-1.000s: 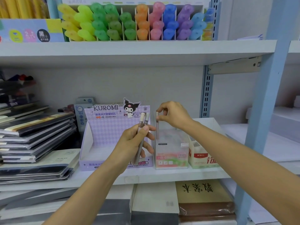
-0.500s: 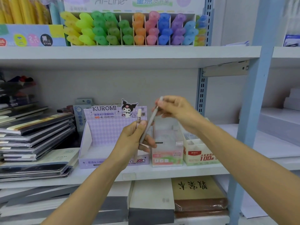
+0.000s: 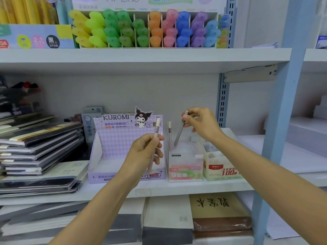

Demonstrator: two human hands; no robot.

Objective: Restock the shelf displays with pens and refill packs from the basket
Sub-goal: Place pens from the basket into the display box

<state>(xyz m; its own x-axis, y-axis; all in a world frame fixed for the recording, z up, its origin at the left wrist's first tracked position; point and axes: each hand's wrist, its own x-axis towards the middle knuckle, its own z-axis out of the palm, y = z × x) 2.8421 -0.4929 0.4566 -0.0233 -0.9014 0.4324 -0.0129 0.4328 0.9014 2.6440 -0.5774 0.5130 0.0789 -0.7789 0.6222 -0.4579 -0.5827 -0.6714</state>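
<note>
Pinched in your right hand [image 3: 200, 124], one grey pen [image 3: 179, 137], tilted, tip blurred inside clear display box [image 3: 185, 157]; gripped in your left hand [image 3: 146, 153], one pale pen [image 3: 157, 127], upright, mid-barrel hidden by fingers.

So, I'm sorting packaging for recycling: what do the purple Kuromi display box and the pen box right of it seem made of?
Kuromi display box: likely printed cardboard, fairly matt; flat folded panels and a cut-out character topper point to it. Pen box: probably frosted translucent plastic; the standing pen shows hazily through its wall, with a printed band across the lower front.
</note>
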